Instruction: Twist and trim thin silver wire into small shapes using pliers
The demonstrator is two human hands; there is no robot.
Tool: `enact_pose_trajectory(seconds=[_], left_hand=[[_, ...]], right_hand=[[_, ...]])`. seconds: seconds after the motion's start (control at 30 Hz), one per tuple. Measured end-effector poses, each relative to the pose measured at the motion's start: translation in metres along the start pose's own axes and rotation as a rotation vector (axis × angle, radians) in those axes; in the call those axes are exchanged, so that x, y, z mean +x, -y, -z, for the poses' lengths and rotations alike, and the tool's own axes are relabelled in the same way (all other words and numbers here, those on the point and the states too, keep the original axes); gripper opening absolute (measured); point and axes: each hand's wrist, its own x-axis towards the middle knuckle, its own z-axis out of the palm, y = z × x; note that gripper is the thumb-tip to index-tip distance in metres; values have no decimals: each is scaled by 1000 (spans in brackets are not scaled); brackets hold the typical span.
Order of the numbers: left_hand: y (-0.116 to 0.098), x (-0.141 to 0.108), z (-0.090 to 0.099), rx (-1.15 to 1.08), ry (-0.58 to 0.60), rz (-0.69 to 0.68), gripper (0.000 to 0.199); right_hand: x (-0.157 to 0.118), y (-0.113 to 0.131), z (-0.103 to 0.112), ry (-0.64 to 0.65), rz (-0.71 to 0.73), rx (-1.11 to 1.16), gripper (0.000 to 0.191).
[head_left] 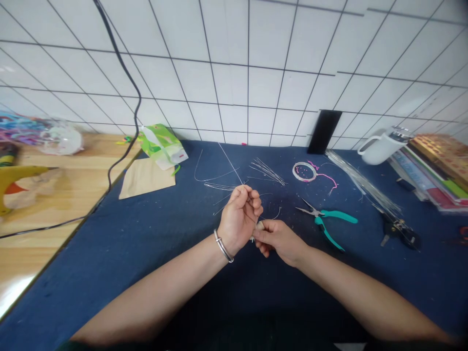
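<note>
- Hard to make out: the small pale item (260, 225) that the right hand (264, 237) pinches between thumb and fingers, mostly covered by them.
- The left hand (244, 204), palm up with fingers curled, pinches a thin wire (230, 162) between thumb and fingertips; its lower course is hidden. The hands touch or nearly touch.
- Cut off at the left edge: a yellow tool (17, 181), at 9 o'clock from the hands.
- Dark blue cloth (164, 263) covers the bench; a wooden surface (98, 151) adjoins at left, below a white tiled wall (266, 39).
- At 1 o'clock, loose wires (268, 171) and, farther, a black slab (324, 131) leaning on the wall.
- Between 1 and 2, a ring (294, 171) with pink thread.
- At 2 o'clock, a wire bundle (360, 178) and white mug (382, 147).
- At 3 o'clock, open teal-handled pliers (319, 214).
- At 10 o'clock, a brown paper piece (146, 180) partly under a green package (163, 146).
- A black cable (136, 107) crosses wall and wood.
</note>
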Motion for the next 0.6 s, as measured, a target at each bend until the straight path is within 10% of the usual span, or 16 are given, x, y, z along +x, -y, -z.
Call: enact_pose_trajectory(seconds=[0.6], left_hand=[[2,2,6,291,171,278,27]], right_hand=[[-11,20,11,-76,137,70,22]])
